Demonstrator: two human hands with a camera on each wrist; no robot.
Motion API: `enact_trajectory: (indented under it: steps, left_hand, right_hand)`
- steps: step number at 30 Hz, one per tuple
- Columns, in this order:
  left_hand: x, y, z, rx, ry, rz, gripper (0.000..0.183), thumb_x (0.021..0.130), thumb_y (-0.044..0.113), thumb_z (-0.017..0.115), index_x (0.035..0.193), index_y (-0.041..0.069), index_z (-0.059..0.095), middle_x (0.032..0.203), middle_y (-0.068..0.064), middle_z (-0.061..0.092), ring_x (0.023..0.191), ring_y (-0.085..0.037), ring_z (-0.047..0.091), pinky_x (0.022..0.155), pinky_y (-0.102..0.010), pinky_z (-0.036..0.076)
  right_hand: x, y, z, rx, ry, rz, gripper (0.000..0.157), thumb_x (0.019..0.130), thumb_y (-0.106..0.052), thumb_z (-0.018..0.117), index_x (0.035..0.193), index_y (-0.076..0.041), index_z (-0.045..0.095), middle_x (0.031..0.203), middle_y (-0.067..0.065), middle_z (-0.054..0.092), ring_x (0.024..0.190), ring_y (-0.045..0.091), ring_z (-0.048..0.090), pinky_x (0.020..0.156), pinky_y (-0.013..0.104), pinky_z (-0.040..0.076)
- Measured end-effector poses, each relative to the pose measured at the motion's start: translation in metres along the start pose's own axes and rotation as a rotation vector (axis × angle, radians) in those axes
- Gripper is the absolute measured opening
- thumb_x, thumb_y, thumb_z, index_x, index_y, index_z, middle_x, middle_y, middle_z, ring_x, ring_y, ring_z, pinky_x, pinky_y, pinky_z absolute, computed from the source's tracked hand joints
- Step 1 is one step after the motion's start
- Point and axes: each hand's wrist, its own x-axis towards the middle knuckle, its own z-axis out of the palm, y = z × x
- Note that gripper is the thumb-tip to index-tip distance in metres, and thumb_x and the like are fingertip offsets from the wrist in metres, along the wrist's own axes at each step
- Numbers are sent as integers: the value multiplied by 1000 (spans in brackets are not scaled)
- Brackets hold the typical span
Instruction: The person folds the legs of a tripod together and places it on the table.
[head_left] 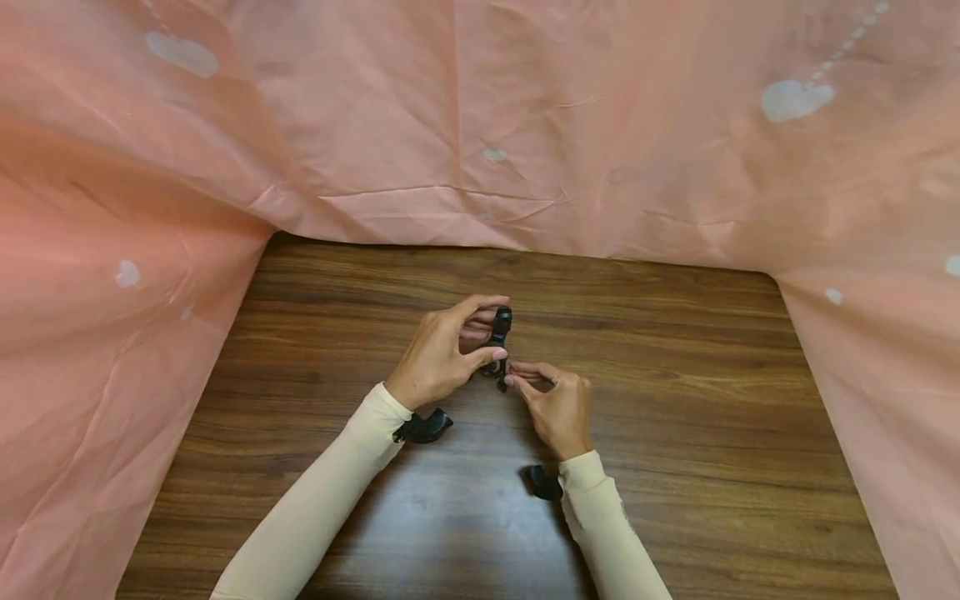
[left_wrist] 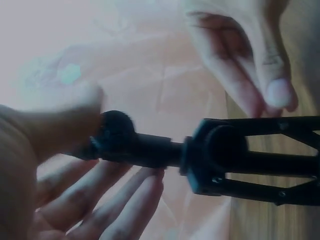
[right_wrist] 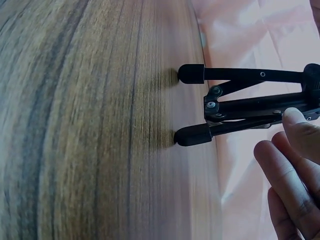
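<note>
A small black tripod [head_left: 503, 323] is held upright between both hands over the middle of the table. The left hand [head_left: 438, 350] grips its upper part, thumb on the near side and fingers behind. In the left wrist view, the round joint [left_wrist: 117, 132] below the head lies by the left thumb, and the leg hub [left_wrist: 215, 155] is further down. The right hand [head_left: 561, 408] pinches one leg [right_wrist: 245, 126] between thumb and fingertips. Two rubber feet [right_wrist: 192, 74] point at the wood, close to its surface, with the legs slightly spread. The third leg is mostly hidden.
The brown wood-grain table [head_left: 675, 400] reaches out around the hands. A pink cloth [head_left: 510, 125] with pale hearts hangs along its back and both sides. Black wrist-worn camera mounts [head_left: 426, 427] stick out from both cream sleeves [head_left: 315, 500].
</note>
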Motion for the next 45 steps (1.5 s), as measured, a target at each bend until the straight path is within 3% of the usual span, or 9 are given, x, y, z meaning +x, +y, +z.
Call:
enact_trajectory:
  steps: [5,9,14,24,27,30,34,39,45]
  left_hand:
    - [0,-1,8,63,66,-56,54,84,29,91,130,9,71,115,-8,80,99,-18,81,87,-31,64]
    - [-1,-1,9,63,73,-100,44,87,27,89,123,6,74,112,-9,81,92,-17,82,80,-33,65]
    - [-1,-1,3,35,23,-99,39,91,20,85,126,5,74,116,-9,81,94,-18,81,79,-26,64]
    - [-2,-1,-5,28,-69,-112,36,99,14,75,135,8,71,124,-10,79,101,-21,80,84,-30,64]
    - [-3,-2,-4,13,-78,-125,39,98,17,76,136,8,70,123,-11,79,106,-23,79,87,-32,64]
    - [-3,-4,0,62,-64,-132,43,96,26,80,135,9,71,116,-8,81,103,-21,80,85,-36,65]
    - [-2,-9,5,180,-20,-97,39,95,33,82,127,10,75,107,-4,83,92,-16,79,78,-36,62]
    - [-1,-13,10,255,39,-16,29,97,30,81,118,10,78,99,-4,83,79,-12,77,66,-26,56]
    - [-1,-15,12,342,76,30,29,97,31,80,115,9,79,86,-3,80,57,-5,55,53,-20,41]
  right_hand:
    - [-1,0,0,-23,6,0,20,79,-14,94,97,-10,86,90,4,83,77,18,81,66,28,62]
    - [-1,-1,0,-31,0,6,20,79,-15,94,98,-10,86,91,3,83,78,17,81,67,17,59]
    - [0,-3,1,-24,-5,16,20,79,-18,94,97,-11,86,91,3,83,78,16,81,67,20,60]
    - [0,-2,5,43,-28,33,19,79,-7,93,96,-7,85,90,8,83,75,18,81,64,13,57]
    - [-2,-2,6,58,-55,49,19,80,-7,93,98,-5,85,92,8,83,77,19,81,65,16,59]
    - [-4,-2,10,62,-87,54,21,80,-7,92,100,-3,84,92,8,83,79,19,82,67,19,61]
    - [-7,-2,18,37,-114,37,22,80,-11,93,99,-5,84,90,6,83,77,17,81,66,19,61]
    - [-8,-3,28,-20,-108,35,17,80,-13,94,95,-9,86,85,2,83,72,10,80,62,16,58]
    - [-7,-4,32,-41,-89,38,16,80,-13,94,94,-9,86,83,2,83,70,10,79,61,18,59]
